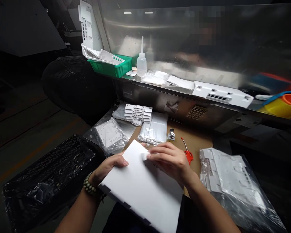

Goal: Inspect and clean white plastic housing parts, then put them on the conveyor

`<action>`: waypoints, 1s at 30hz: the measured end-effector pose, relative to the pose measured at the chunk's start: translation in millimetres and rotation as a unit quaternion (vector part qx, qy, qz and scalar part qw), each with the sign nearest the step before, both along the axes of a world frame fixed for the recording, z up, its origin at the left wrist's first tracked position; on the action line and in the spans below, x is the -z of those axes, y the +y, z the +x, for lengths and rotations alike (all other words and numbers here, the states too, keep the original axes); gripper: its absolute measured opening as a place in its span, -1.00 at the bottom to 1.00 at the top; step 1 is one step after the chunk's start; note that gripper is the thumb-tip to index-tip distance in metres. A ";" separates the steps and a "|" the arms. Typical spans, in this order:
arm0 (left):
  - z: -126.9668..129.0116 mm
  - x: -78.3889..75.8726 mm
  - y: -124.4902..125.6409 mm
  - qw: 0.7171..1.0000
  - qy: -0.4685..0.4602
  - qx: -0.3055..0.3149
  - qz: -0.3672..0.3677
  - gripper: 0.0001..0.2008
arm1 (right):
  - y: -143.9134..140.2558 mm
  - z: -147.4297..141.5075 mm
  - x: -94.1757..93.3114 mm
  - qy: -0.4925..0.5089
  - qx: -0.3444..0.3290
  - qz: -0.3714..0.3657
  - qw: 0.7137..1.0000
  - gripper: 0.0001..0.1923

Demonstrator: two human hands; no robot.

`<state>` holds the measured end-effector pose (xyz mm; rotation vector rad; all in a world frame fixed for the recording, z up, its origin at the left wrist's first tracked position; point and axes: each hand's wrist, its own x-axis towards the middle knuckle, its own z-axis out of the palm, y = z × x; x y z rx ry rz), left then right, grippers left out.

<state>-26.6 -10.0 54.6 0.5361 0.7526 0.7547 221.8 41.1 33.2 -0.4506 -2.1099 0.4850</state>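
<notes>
While your left hand [109,168] is gripping the white panel [143,191] by its left edge over the bench front, your right hand [171,160] is pressing a small white pad [145,156] against its top face. You are seemingly mid-job: bagged parts [232,181] are waiting on your right, with a stack of covers [138,113] lying beyond.

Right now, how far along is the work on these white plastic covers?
Looks done: a stack of covers behind. In hand: left hand steadies a white panel while right hand presses a small white piece on it. Left: bagged parts on the right, unopened.
</notes>
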 end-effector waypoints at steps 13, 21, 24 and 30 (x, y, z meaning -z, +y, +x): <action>4.5 0.9 0.7 0.999 -0.018 -0.019 -0.024 -0.07 | -4.8 -7.1 0.6 -0.018 0.002 -0.010 1.000 -0.81; 1.5 0.3 -1.6 0.995 -0.021 -0.100 -0.016 -0.08 | 8.3 17.1 -5.6 0.124 0.217 -0.047 0.967 -0.68; -1.2 -0.4 -5.3 0.985 -0.007 -0.170 0.018 -0.06 | 15.1 43.5 3.7 0.239 0.359 -0.127 0.893 -0.55; -0.4 -0.3 -6.7 0.968 -0.004 -0.246 0.053 0.02 | 14.8 64.9 36.1 0.366 0.328 -0.329 0.806 -0.74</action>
